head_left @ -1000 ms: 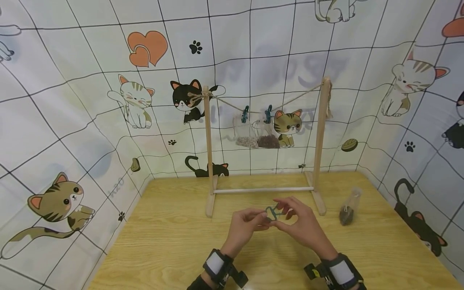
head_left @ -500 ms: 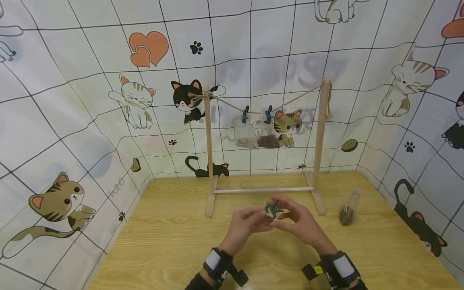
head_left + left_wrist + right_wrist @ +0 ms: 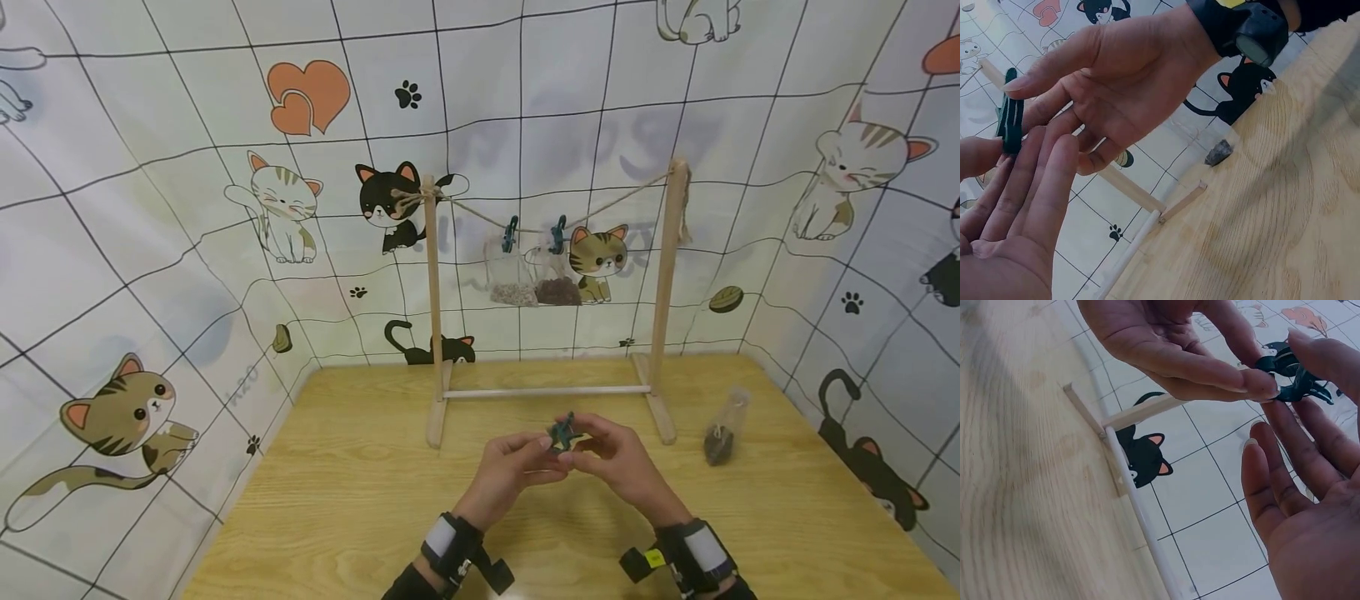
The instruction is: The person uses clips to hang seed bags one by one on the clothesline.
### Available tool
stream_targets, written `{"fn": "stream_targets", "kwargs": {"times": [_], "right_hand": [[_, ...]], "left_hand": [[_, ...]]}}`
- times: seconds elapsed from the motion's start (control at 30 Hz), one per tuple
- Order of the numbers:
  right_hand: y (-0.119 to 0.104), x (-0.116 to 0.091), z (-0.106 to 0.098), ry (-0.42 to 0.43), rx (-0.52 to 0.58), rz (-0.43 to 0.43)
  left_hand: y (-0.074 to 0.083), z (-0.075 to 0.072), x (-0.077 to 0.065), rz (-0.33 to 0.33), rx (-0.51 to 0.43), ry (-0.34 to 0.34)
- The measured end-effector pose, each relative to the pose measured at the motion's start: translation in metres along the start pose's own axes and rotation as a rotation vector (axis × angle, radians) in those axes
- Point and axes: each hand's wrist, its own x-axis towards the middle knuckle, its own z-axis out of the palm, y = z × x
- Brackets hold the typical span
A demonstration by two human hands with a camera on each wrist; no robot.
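Between my two hands, above the middle of the table, is a dark green clothespin. My left hand pinches its near left side with thumb and finger. My right hand holds the other side between thumb and fingertips. In the left wrist view the clothespin stands on edge, with the thumb of the right hand pressed on its upper end. Seen from the right wrist, the clothespin has its arms spread, and the left hand grips one end. Fingers partly hide it.
Behind the hands stands a wooden frame with a sagging string. Two similar clothespins hold clear bags on it, one with pale grains, one with dark contents. A clear bag with dark contents sits on the table at right.
The clothespin has turned between the fingers and looks more compact. My right hand's fingers have drawn in closer around it, and its wrist has shifted slightly left.
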Motion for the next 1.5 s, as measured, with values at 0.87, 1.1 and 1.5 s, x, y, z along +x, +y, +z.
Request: {"fn": "stream_targets", "kwargs": {"times": [0.87, 1.1, 1.5], "right_hand": [[-0.032, 0.010, 0.000, 0.078, -0.354, -0.038], [-0.032, 0.010, 0.004, 0.057, -0.435, -0.089], [-0.024, 0.008, 0.004, 0.019, -0.403, -0.106]], "left_hand": [[0.020, -0.018, -0.004, 0.339, 0.260, -0.070], [0.021, -0.014, -0.007, 0.335, 0.290, -0.026], [0.015, -0.016, -0.006, 0.438, 0.301, -0.046]]}}
